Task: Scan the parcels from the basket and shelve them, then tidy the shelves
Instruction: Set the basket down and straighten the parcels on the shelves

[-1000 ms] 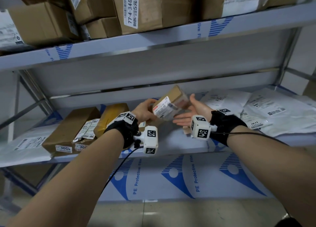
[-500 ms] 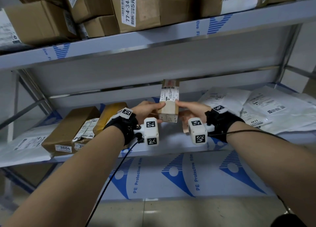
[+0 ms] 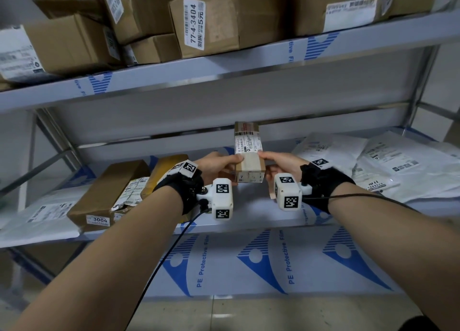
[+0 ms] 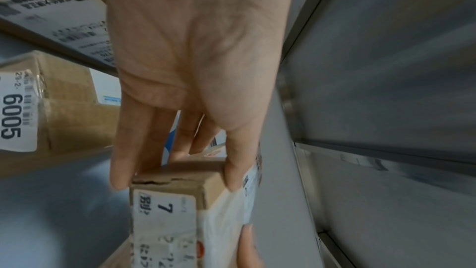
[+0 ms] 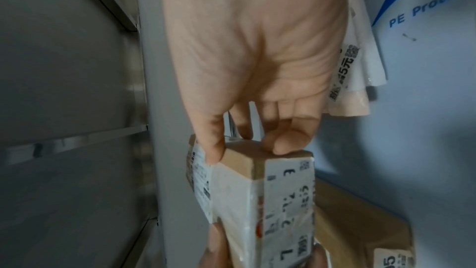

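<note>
- Small parcel (image 3: 249, 156) sits between your two hands, above the bare middle stretch of the lower shelf (image 3: 251, 206). Whether its underside touches the shelf: cannot tell.
- Left hand (image 3: 219, 165): thumb on the labelled top face, fingers wrapped at the near left corner. Clamped on the box; the left wrist view confirms it, fingers (image 4: 123, 156) along one side, thumb on the opposite edge.
- Right hand (image 3: 278, 162): mirror grip on the near right corner, thumb on top, fingers curled against the side. Clamped too.
- Long axis runs away from you, toward the shelf back; the far end looks tipped up. The numbered end label faces you.
- Both hands hold the near end only, equally close. The far end is unsupported.
- Brown boxes (image 3: 107, 193) lie to your left, white mailer bags (image 3: 388, 166) to your right; the gap is straight ahead.
- Judgement: the next move is forward and down along that axis. Watch the raised far end so it does not catch.
</note>
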Tool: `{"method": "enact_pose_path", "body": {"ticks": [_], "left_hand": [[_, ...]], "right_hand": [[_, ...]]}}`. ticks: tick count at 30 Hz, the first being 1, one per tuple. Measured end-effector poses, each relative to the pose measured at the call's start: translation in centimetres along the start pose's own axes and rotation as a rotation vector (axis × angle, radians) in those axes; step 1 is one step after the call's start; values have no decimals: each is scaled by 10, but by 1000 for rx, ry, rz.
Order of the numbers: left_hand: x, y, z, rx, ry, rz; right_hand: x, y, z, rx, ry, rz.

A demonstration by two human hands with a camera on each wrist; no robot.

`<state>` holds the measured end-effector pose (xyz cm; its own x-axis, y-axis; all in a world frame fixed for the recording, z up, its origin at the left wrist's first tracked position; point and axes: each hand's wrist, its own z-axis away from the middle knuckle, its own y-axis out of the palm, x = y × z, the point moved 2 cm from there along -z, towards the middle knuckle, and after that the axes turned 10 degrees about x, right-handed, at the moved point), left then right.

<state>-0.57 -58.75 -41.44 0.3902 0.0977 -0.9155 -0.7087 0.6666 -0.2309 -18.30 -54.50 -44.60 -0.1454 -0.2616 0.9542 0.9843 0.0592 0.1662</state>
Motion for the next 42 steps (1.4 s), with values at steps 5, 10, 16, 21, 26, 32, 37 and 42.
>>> {"method": "enact_pose_path", "body": {"ticks": [5,10,16,21,26,32,37,42], "left_hand": [[3,-3,-1,49,-5,-78],[5,-5,-2,10,58,-99],[-3,3,-10,-163,217,-503],[-1,4,-9,-26,236,-336],[2,0,-12,-61,243,-291],[13,-9,-14,-64,121,-317],[15,7,-12,98,-16,-37],[21,13,-16,161,-103,126]], "right_hand": [[1,2,1,59,-14,56],[1,0,2,56,-47,134],[-3,7,2,-3,-102,-121],[-13,4,-3,-96,-201,-162],[-9,2,-3,-83,-218,-181],[-4,-2,-5,-4,-171,-123],[-7,-2,-11,-82,-71,-78],[-19,-1,-18,25,27,101]]}}
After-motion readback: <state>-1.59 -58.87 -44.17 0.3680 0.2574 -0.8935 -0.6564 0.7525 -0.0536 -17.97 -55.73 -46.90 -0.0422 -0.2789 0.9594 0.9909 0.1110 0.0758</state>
